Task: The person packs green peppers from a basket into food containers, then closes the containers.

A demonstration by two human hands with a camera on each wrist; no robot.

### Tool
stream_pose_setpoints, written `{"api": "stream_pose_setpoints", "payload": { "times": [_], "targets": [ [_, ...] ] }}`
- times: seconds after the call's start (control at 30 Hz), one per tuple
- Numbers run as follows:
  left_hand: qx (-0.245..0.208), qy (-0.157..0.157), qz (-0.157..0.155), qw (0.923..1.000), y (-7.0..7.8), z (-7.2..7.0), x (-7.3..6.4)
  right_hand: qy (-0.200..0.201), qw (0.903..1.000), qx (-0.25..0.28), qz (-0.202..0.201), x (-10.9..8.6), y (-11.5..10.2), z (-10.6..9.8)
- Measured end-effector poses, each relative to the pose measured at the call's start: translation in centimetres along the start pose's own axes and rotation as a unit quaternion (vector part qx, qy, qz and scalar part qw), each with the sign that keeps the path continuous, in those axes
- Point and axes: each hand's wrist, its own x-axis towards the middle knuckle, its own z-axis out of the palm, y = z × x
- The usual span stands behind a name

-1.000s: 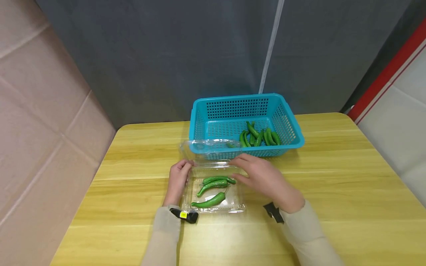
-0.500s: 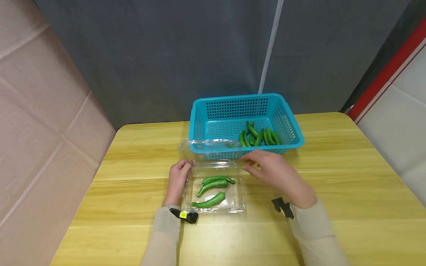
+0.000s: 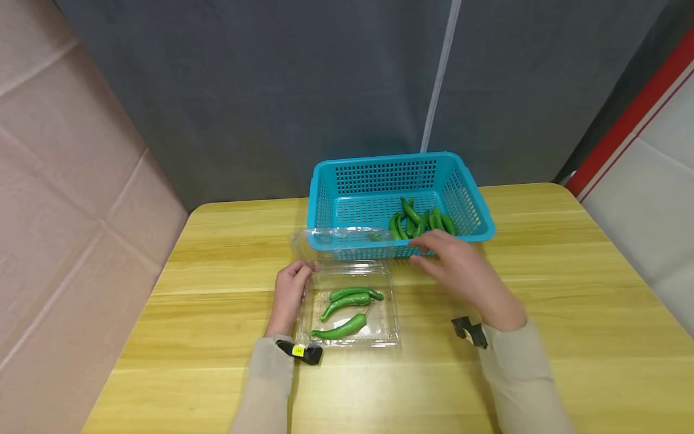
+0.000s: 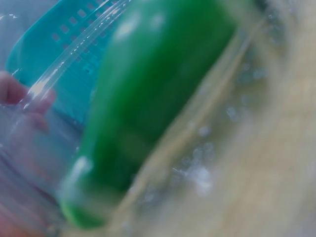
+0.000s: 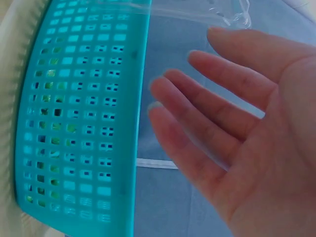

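Observation:
My left hand (image 3: 289, 295) pinches the left edge of a clear plastic clamshell box (image 3: 394, 313) near its hinge; its fingertips (image 4: 39, 101) show at the clear edge in the left wrist view. Three green chili peppers (image 3: 340, 328) lie in the box's bottom half, one filling much of the left wrist view, blurred. The raised lid (image 3: 303, 250) leans back over the basket's front rim. My right hand (image 3: 463, 271) holds nothing and hovers just in front of the basket, right of the box. Its fingers (image 5: 212, 91) are loosely extended in the right wrist view.
A blue plastic basket (image 3: 379, 160) stands at the back of the wooden table (image 3: 228, 253), with several green peppers (image 3: 411, 211) heaped at its right front. A grey curtain (image 3: 271, 90) hangs behind; pale padded walls (image 3: 65, 199) flank both sides.
My right hand has moved away from the box's right side, to the right and back toward the basket's front. My left hand, the box and the peppers have stayed put.

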Motion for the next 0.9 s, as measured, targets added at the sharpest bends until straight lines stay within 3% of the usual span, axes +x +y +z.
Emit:
{"api": "stream_pose_setpoints", "payload": {
  "times": [0.53,0.9],
  "targets": [
    [-0.004,-0.005,-0.009,0.9999,-0.4,-0.1,-0.1,-0.006,0.9991,-0.014,0.040,0.4,1.8,1.0],
    [0.001,-0.010,-0.001,1.0000,-0.1,-0.1,0.2,0.009,0.9989,-0.023,0.039,0.5,2.0,1.0]
  ]
}}
